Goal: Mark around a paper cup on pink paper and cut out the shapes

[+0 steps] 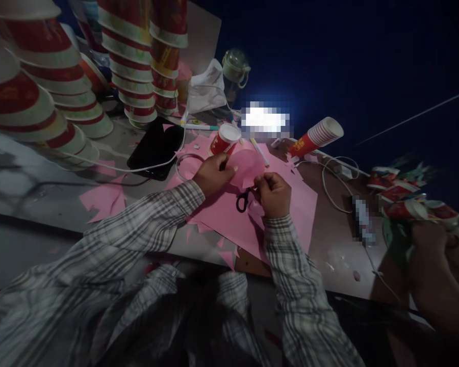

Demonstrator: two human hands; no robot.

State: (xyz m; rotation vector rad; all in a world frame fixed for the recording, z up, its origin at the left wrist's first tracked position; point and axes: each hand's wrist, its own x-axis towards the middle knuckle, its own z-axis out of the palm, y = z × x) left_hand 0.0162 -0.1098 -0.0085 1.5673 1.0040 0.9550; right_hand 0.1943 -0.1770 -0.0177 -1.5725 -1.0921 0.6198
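The left hand [216, 174] and right hand [274, 194] hold a pink paper piece [248, 165], each grip pinched at an edge, beside black-handled scissors [238, 204].

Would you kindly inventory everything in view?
held paper: one, pink, between hands
paper sheets: several, pink, beneath
scissors: one, black, by right hand
small cup: one, red-white, beyond hands
cup stacks: several, red-white, left
tilted cup stack: one, red-white, right
decorated cups: several, red-white, right
flat device: one, black, left
markers: several, pale, back
bottle: one, greenish, back
crumpled item: one, white, back
cables: several, white, both sides
table: one, greyish, below
bright patch: one, white, back
other person: one, blurred, right
left hand: one, plaid-sleeved, centre
right hand: one, plaid-sleeved, centre
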